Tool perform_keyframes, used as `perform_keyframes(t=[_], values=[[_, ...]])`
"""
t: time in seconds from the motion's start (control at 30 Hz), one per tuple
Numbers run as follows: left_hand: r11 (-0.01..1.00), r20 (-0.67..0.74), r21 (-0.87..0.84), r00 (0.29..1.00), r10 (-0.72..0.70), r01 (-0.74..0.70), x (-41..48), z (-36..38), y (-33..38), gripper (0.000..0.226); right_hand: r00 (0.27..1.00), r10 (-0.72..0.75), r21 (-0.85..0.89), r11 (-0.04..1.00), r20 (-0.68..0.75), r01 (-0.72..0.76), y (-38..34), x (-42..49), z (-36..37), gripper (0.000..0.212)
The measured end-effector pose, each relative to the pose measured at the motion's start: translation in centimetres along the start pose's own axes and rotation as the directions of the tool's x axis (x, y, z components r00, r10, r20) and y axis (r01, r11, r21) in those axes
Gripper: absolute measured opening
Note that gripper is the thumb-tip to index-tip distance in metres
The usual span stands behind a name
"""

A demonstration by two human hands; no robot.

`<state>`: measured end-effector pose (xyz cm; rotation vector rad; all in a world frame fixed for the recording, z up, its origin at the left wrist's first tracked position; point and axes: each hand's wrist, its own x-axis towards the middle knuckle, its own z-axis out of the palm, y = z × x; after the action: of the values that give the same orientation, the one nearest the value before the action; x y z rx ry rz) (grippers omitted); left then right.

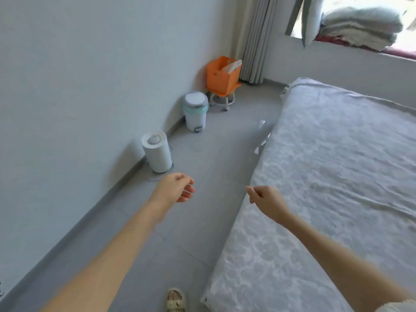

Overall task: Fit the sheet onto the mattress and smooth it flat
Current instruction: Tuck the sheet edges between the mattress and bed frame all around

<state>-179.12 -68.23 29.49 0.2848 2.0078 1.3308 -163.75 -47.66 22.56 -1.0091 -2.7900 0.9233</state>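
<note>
A pale patterned sheet covers the mattress on the right, lying mostly flat with a few long creases. Its edge hangs down the mattress's left side. My left hand hovers over the grey floor to the left of the bed, fingers loosely curled, holding nothing. My right hand is above the mattress's left edge, fingers loosely bent, and I see nothing gripped in it. Both forearms reach forward from the bottom of the view.
Along the left wall stand a white cylinder appliance, a small pedal bin and an orange box on a wheeled stool. A curtain hangs in the corner. Folded blankets lie on the window sill. A sandalled foot shows below.
</note>
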Motion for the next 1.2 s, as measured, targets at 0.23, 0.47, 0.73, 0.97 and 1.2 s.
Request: perform_keyframes(t=[0.23,0.47,0.73,0.97,1.2], values=[[0.953,0.176,0.192,0.964,0.200,-0.233,12.5,-3.2,13.2,0.024,0.971,0.200,0.204,0.964,-0.128,-0.171,-3.3,11.1,-2.6,0.049],[0.934,0.324,0.170,0.913,0.248,-0.314,28.8,-1.3,23.5,0.025,0.935,0.286,0.239,0.942,-0.208,-0.235,-4.0,26.7,-8.9,0.050],[0.852,0.487,0.174,0.795,0.361,-0.493,49.5,3.0,38.4,0.017,0.856,0.508,0.354,0.820,-0.092,-0.449,-1.1,43.0,-16.7,0.053],[0.887,0.585,0.143,0.761,0.281,-0.438,64.6,12.8,47.7,0.017,0.758,0.627,0.419,0.746,-0.179,-0.518,5.1,54.1,-24.3,0.050],[0.899,0.605,0.142,0.755,0.251,-0.413,80.3,25.8,56.5,0.019,0.696,0.675,0.482,0.707,-0.244,-0.517,15.5,71.7,-32.9,0.049]])
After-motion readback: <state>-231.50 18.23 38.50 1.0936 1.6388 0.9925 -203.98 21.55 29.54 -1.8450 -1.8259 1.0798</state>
